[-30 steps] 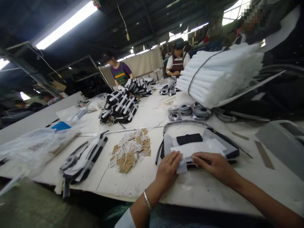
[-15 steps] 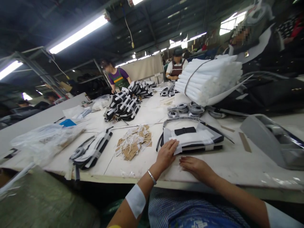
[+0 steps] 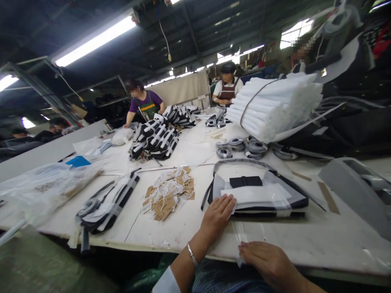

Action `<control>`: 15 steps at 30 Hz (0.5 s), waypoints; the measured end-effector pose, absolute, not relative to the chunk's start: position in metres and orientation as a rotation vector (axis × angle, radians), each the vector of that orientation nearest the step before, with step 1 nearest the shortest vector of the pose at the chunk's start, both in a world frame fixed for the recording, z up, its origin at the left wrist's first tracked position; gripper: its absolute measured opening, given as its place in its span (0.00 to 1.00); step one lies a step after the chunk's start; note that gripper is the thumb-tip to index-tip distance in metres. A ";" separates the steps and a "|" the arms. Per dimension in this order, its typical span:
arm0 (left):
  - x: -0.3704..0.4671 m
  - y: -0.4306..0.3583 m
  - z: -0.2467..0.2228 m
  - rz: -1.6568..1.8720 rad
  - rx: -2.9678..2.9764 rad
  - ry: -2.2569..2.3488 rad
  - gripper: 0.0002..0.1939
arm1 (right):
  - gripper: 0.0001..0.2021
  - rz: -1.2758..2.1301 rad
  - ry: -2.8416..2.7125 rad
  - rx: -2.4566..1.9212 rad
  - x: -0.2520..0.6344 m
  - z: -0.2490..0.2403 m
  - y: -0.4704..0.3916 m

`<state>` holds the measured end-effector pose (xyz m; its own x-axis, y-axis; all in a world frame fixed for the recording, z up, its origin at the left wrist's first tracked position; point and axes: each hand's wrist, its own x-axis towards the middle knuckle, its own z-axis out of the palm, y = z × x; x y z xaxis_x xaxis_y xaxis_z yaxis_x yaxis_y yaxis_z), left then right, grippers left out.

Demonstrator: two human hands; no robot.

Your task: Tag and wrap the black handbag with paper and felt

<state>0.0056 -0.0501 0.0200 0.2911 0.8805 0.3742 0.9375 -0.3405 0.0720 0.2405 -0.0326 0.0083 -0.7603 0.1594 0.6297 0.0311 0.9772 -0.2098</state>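
On the table (image 3: 165,234), with left hand (image 3: 216,215) flat-fingered on the bag (image 3: 256,212) and right hand (image 3: 269,258) apparently pinching clear film (image 3: 240,234), avoid hard pulling: may tear film, shift bag.

Light is given by a long white fluorescent tube lamp (image 3: 95,41) at upper left, burned out to pure white, as is the bright paned window (image 3: 296,34) at upper right. The dark metal roof (image 3: 226,30) is left in gloom, while the broad white tabletop (image 3: 192,142) is lit softly. Faint shine is shown by the narrow clear plastic strip (image 3: 240,234). The dull-green sack-like bundle (image 3: 51,260) is blurred; the grey wedge-shaped plastic holder (image 3: 345,191) is stretched towards the edge.
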 end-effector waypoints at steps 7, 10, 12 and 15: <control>0.007 -0.051 0.024 -0.603 -2.411 -1.738 0.32 | 0.15 0.346 -2.442 -0.093 0.236 0.009 -0.042; 0.007 -0.051 0.025 -0.630 -2.421 -1.750 0.29 | 0.15 0.363 -2.413 -0.086 0.234 0.010 -0.053; 0.008 -0.052 0.023 -0.651 -2.415 -1.748 0.28 | 0.16 0.365 -2.408 -0.089 0.234 0.013 -0.056; 0.009 -0.052 0.017 -0.687 -2.404 -1.728 0.27 | 0.16 0.402 -2.463 -0.094 0.237 0.027 -0.048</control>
